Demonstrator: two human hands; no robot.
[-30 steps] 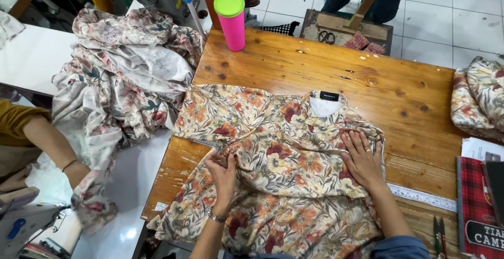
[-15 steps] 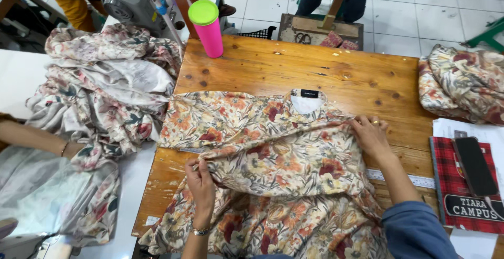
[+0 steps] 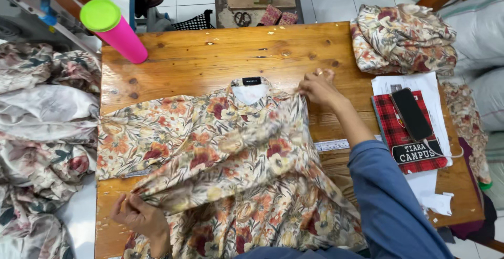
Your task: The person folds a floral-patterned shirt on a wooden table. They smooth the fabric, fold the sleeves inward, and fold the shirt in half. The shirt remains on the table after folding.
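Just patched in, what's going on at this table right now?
A person is handling a floral garment spread on a wooden table. The left hand pinches a fold near the table's near edge, while the right hand grips the cloth beside the collar. A pink tumbler stands at the far corner; a folded floral pile sits to the right.

A pink tumbler (image 3: pixel 122 32) and a plaid notebook (image 3: pixel 401 133) lie on the wooden table (image 3: pixel 220 54).

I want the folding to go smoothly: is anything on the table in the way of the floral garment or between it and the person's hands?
Nothing visible. Both the left hand and right hand already pinch the floral garment. The pink tumbler, phone and plaid notebook sit clear of it.
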